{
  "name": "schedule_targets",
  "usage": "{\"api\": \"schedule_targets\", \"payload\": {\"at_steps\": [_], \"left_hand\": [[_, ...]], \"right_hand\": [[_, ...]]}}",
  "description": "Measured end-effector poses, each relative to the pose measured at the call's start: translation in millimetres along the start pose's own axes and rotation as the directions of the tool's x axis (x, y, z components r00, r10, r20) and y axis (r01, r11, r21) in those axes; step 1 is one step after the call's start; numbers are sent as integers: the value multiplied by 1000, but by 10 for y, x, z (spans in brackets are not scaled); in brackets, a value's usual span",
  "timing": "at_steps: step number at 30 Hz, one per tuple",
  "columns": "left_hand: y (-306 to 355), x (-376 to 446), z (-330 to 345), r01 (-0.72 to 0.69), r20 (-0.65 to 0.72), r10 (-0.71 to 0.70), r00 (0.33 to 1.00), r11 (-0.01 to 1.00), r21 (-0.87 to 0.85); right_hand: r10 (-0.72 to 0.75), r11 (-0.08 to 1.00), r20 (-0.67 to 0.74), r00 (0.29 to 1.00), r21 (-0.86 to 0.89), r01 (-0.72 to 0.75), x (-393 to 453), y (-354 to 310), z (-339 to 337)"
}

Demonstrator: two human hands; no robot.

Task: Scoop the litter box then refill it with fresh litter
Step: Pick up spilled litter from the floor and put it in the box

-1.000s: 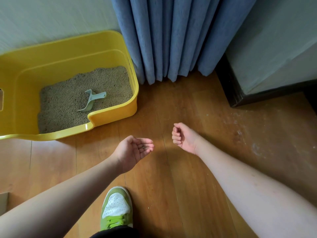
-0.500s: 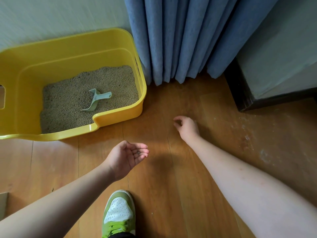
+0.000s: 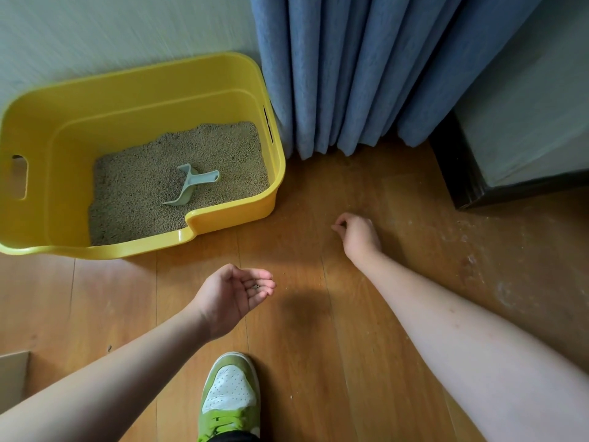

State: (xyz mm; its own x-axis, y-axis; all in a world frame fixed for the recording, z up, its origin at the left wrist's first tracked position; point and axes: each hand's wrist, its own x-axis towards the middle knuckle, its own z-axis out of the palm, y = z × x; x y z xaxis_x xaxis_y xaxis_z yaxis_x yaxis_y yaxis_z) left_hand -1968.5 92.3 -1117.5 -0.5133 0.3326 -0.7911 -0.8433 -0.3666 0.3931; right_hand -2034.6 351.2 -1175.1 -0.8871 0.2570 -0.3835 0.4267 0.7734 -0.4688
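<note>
A yellow litter box stands on the wooden floor against the wall at the left. Tan litter covers its bottom, and a pale green scoop lies on the litter. My left hand is held palm up and cupped in front of the box, with a few litter pellets resting on its fingers. My right hand is down at the floor to the right of the box, thumb and forefinger pinched together. Anything between them is too small to see.
A blue curtain hangs to the floor right behind the box. A dark-based piece of furniture fills the right corner. My green and white shoe is at the bottom, a cardboard edge at the lower left. Whitish dust marks the floor at the right.
My right hand left its spot beside the left hand, turned over and went forward down to the floor. The left hand stayed cupped with the pellets in it.
</note>
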Motion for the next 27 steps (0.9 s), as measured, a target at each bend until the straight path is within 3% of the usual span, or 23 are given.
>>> {"api": "schedule_targets", "payload": {"at_steps": [3, 6, 8, 10, 12, 18, 23, 27], "left_hand": [[-1, 16, 38, 2, 7, -2, 1000, 1000, -2], [-3, 29, 99, 0, 4, 0, 1000, 1000, 0], [-6, 35, 160, 4, 8, -4, 1000, 1000, -2], [-11, 31, 241, 2, 18, -2, 1000, 1000, -8], [-8, 12, 326, -9, 18, 9, 1000, 1000, -15], [-8, -53, 597, -57, 32, 61, 998, 990, -126], [23, -104, 833, -48, 62, 55, 997, 993, -110], [151, -193, 968, -57, 76, 67, 995, 991, -119]], "right_hand": [[-1, 991, -48, 999, 132, 7, -42, -103, -93], [77, 898, 35, 996, 431, -85, -81, -270, -199], [179, 689, 185, 966, 677, -257, -98, -333, -229], [235, 383, 328, 915, 834, -398, -154, -355, -262], [228, 196, 400, 888, 874, -444, -208, -336, -274], [-5, -139, 527, 850, 841, -523, -395, -302, -285], [-168, -246, 490, 855, 819, -518, -525, -353, -462], [-135, -323, 435, 890, 830, -455, -660, -443, -611]]}}
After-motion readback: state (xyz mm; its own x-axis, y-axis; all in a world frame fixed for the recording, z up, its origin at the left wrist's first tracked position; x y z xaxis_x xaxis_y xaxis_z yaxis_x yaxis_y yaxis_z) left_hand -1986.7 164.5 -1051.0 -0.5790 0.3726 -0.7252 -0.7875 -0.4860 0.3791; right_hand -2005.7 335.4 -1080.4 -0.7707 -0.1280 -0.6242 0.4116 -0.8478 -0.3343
